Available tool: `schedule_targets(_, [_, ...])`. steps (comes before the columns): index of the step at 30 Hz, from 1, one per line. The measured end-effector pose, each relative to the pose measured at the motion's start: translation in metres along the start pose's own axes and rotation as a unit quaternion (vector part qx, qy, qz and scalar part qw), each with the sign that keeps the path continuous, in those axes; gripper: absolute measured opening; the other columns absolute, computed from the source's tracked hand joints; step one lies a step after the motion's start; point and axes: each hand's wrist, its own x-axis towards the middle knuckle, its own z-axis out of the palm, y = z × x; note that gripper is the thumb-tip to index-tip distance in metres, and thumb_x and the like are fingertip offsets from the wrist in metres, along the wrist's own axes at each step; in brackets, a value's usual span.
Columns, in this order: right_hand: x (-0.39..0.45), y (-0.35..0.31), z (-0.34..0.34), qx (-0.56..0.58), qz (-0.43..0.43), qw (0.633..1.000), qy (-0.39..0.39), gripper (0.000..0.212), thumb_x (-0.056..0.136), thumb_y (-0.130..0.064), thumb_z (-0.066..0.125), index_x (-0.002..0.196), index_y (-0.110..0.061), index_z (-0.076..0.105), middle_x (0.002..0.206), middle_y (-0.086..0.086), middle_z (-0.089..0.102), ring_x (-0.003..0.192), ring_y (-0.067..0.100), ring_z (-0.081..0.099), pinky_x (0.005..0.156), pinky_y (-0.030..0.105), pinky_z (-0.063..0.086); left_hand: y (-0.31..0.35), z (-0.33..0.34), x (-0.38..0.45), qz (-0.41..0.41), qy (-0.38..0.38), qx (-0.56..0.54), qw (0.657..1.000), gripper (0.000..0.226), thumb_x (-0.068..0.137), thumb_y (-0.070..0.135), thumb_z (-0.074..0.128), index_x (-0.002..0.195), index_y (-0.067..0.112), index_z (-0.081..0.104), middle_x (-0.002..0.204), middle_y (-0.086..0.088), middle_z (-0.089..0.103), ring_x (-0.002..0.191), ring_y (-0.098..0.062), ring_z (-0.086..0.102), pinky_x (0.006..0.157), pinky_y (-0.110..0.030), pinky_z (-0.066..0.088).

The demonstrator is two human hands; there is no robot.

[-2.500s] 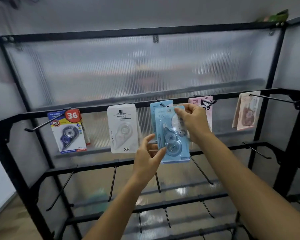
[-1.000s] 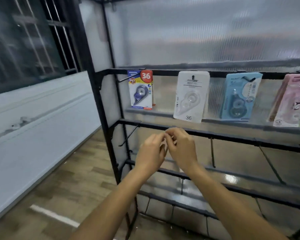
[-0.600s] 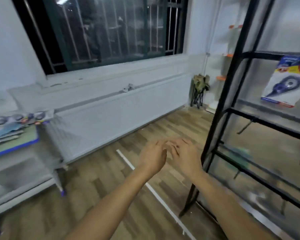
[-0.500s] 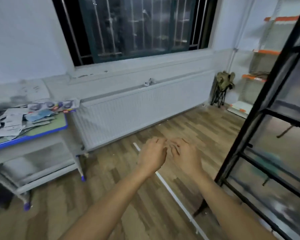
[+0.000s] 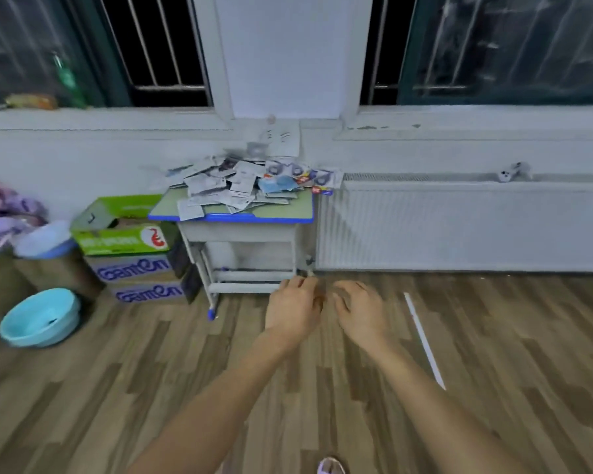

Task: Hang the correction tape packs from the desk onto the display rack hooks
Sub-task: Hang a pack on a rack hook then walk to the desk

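Correction tape packs (image 5: 250,184) heaped loose on the small desk (image 5: 231,213), overlapping in a messy pile across the green top with its blue edge, a few hanging past the right corner beside the white radiator (image 5: 459,227). Desk set against the wall below the barred windows, well apart from both hands. Left hand (image 5: 293,311) and right hand (image 5: 362,311) held out low over the wood floor (image 5: 117,388), backs up, close together with a narrow gap between them, just in front of the desk's lower frame in the picture. Fingers of both loosely curled and partly spread, empty, nothing gripped; somewhat blurred, so the fingertips not sharp. Left of the desk, stacked cardboard boxes (image 5: 137,278) with an open green box (image 5: 124,227) on top, and a light blue basin (image 5: 38,318) on the floor further left. White strip (image 5: 423,340) lying on the floor to the right of the hands. Small white object on the radiator's top, too blurred to tell.
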Motion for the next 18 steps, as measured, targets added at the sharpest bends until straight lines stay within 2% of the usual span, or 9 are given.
schedule_targets(5, [0.085, -0.003, 0.067, 0.010, -0.015, 0.998, -0.062, 0.027, 0.092, -0.020, 0.055, 0.117, -0.013, 0.063, 0.118, 0.006, 0.064, 0.112, 0.025, 0.055, 0.094, 0.028, 0.037, -0.063, 0.006, 0.064, -0.065, 0.007, 0.011, 0.998, 0.042, 0.096, 0.034, 0.046, 0.135, 0.019, 0.049, 0.132, -0.003, 0.054, 0.122, -0.024, 0.048, 0.098, -0.034, 0.040])
schedule_targets(9, [0.152, -0.002, 0.104, 0.017, 0.000, 0.996, -0.091, 0.030, 0.093, -0.028, 0.053, 0.121, -0.019, 0.061, 0.119, 0.002, 0.063, 0.112, 0.021, 0.054, 0.088, 0.027, 0.041, -0.098, 0.011, 0.118, -0.113, -0.008, 0.006, 0.993, 0.041, 0.097, 0.037, 0.046, 0.135, 0.020, 0.048, 0.133, -0.003, 0.053, 0.122, -0.023, 0.048, 0.098, -0.036, 0.040])
schedule_targets(14, [0.232, -0.012, 0.149, 0.019, -0.031, 0.990, -0.137, 0.032, 0.094, -0.027, 0.053, 0.124, -0.018, 0.058, 0.121, 0.002, 0.061, 0.113, 0.020, 0.053, 0.090, 0.027, 0.040, -0.145, 0.011, 0.184, -0.159, -0.003, 0.017, 0.987, 0.042, 0.097, 0.037, 0.045, 0.135, 0.020, 0.047, 0.130, -0.003, 0.054, 0.119, -0.023, 0.049, 0.097, -0.033, 0.041])
schedule_targets(18, [0.280, -0.027, 0.189, 0.010, -0.045, 0.986, -0.162, 0.033, 0.094, -0.027, 0.053, 0.125, -0.019, 0.056, 0.125, 0.000, 0.059, 0.117, 0.020, 0.051, 0.095, 0.029, 0.039, -0.186, 0.008, 0.223, -0.216, -0.010, 0.005, 0.976, 0.044, 0.097, 0.038, 0.046, 0.136, 0.018, 0.044, 0.134, -0.005, 0.050, 0.123, -0.025, 0.046, 0.097, -0.037, 0.042])
